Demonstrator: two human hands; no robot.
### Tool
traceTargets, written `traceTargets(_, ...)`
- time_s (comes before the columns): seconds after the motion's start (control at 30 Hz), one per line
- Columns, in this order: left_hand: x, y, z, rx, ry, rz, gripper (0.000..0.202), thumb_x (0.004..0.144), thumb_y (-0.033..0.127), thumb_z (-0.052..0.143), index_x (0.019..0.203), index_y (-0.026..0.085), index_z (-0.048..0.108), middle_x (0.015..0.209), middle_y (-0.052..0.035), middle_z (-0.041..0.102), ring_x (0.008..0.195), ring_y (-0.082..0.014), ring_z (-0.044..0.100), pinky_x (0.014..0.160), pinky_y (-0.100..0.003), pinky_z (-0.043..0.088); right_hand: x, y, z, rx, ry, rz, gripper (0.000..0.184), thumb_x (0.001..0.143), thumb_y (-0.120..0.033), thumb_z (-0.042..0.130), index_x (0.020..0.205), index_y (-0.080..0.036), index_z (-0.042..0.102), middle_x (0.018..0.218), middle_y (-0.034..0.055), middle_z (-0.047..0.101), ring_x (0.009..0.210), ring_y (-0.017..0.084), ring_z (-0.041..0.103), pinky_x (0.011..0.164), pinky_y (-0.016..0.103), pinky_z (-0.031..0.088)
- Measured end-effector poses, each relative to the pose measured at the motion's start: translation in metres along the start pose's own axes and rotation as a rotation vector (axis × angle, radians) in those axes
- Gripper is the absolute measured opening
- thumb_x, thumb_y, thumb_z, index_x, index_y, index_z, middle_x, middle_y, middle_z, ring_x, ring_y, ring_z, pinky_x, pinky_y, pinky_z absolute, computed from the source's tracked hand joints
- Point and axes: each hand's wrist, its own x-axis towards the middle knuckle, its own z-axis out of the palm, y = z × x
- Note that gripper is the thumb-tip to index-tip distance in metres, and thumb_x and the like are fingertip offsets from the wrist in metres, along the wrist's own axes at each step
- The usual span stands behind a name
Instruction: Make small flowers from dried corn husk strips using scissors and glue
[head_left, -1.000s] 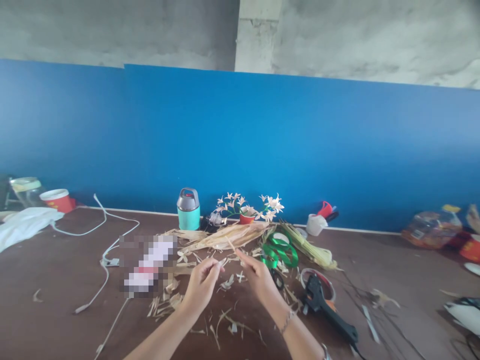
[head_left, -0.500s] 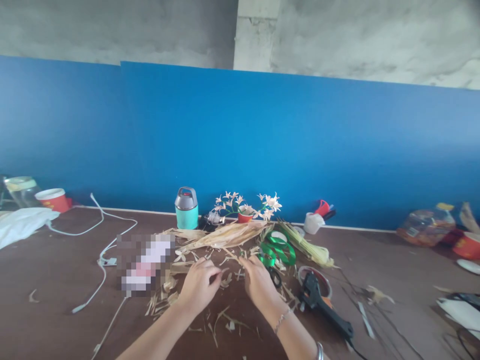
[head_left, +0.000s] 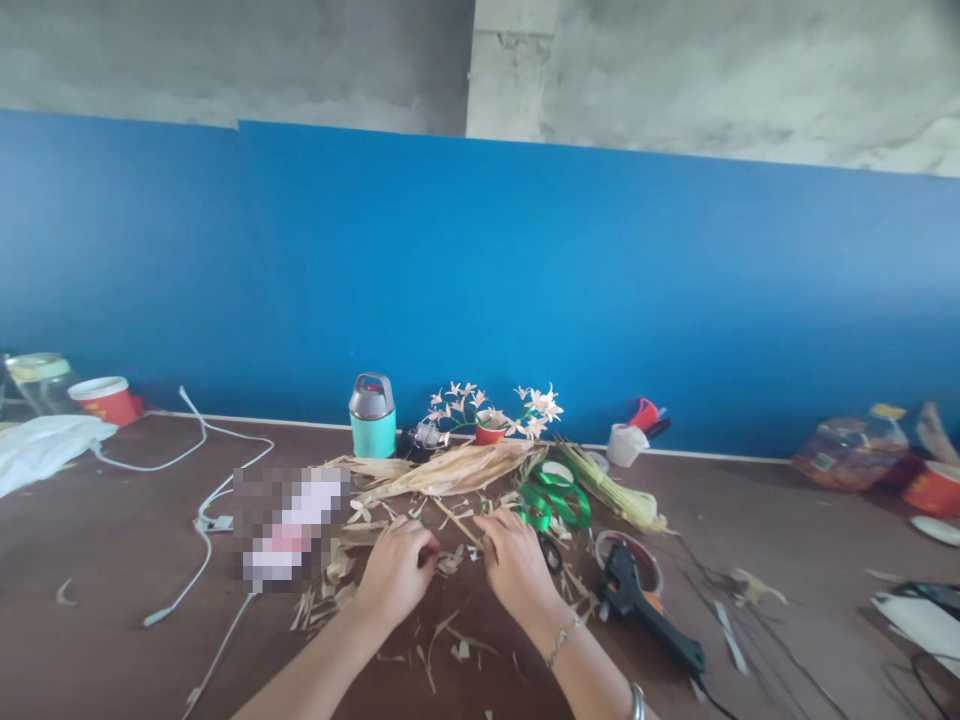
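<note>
My left hand (head_left: pixel 400 568) is closed in a pinch low over the husk scraps. Whatever its fingertips hold is hidden or too small to name. Facing it across a small gap, my right hand (head_left: pixel 519 568) has thumb and forefinger pressed together on a thin strip of dried husk (head_left: pixel 454 520), which slants up and left. Pale curled scraps (head_left: pixel 450 562) lie between the hands. Just beyond them spreads a pile of dried corn husks (head_left: pixel 457 470). Small cream flowers on green stems (head_left: pixel 541 408) stand in a red cup (head_left: pixel 490 435) behind the pile.
A black glue gun (head_left: pixel 651 610) rests against a tape roll (head_left: pixel 654 562) at right. Green ribbon (head_left: pixel 574 508) and a pale stalk bundle (head_left: pixel 615 490) lie beyond my right hand. A turquoise jar (head_left: pixel 373 432) stands at the back. White cables (head_left: pixel 204 545) run along the left.
The husk strip at my right hand has shifted slightly left and down, and that hand's fingers have curled in. My left fingertips have dipped and drawn in a little.
</note>
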Motion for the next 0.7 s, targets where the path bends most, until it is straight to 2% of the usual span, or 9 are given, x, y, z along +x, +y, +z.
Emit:
traceTargets(0.13, 0.0002, -0.0009, 0.0, -0.023, -0.011, 0.01, 0.019, 0.067, 0.004, 0.053, 0.067, 0.02, 0.064, 0.069, -0.0037, 0.064, 0.074, -0.0202, 0.057, 0.074, -0.032, 0.041, 0.0, 0.0013, 0.0012, 0.0, -0.002, 0.011, 0.036, 0.077, -0.004, 0.041, 0.101, -0.02, 0.063, 0.092, 0.0074, 0.062, 0.093, 0.02, 0.054, 0.079, 0.029, 0.037)
traceTargets(0.43, -0.0001, -0.001, 0.0019, -0.019, -0.017, 0.006, 0.021, 0.068, 0.004, 0.051, 0.07, 0.019, 0.065, 0.072, -0.0052, 0.064, 0.076, -0.021, 0.058, 0.071, -0.031, 0.044, -0.001, 0.0, 0.0016, 0.004, -0.008, 0.01, 0.034, 0.079, -0.005, 0.041, 0.099, -0.02, 0.064, 0.092, 0.0063, 0.064, 0.091, 0.019, 0.056, 0.077, 0.029, 0.035)
traceTargets(0.7, -0.0018, -0.008, 0.0076, -0.045, 0.051, 0.029, 0.026, 0.071, 0.003, 0.046, 0.081, 0.018, 0.066, 0.079, -0.0058, 0.067, 0.082, -0.0215, 0.059, 0.081, -0.037, 0.044, -0.0003, 0.002, 0.0046, -0.002, -0.023, 0.014, 0.033, 0.079, -0.006, 0.042, 0.099, -0.022, 0.063, 0.091, 0.0054, 0.064, 0.09, 0.019, 0.056, 0.077, 0.029, 0.034)
